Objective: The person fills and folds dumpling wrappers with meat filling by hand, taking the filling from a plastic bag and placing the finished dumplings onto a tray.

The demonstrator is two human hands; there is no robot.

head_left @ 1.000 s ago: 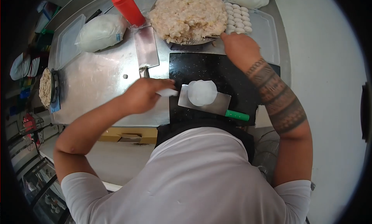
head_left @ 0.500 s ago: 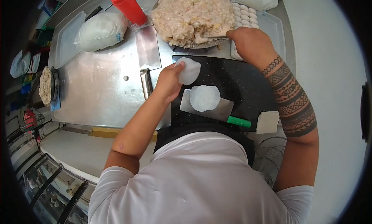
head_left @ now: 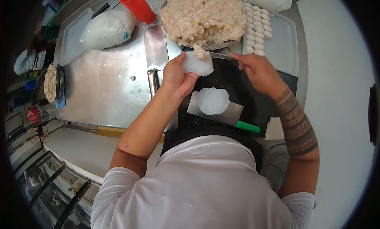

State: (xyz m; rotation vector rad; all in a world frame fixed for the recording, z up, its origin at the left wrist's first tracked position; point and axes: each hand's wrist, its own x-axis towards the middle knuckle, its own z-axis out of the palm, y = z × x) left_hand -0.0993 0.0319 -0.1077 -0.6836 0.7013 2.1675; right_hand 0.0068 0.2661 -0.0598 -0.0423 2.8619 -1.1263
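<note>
My left hand holds a round white dough wrapper flat above the black board. A small lump of pale filling sits at the wrapper's far edge. My right hand grips a thin metal spatula whose tip touches that filling. Just beyond lies the big heap of filling on its metal plate. A stack of round wrappers rests on the blade of a green-handled scraper on the board.
Rows of finished white dumplings fill a clear tray at the right. A cleaver, red squeeze bottle and bagged white dough lie on the steel table. Another bowl of filling stands at the far left.
My left hand raised the wrapper toward the filling heap. My right hand drew the spatula back from the heap and laid a lump of filling on the wrapper.
</note>
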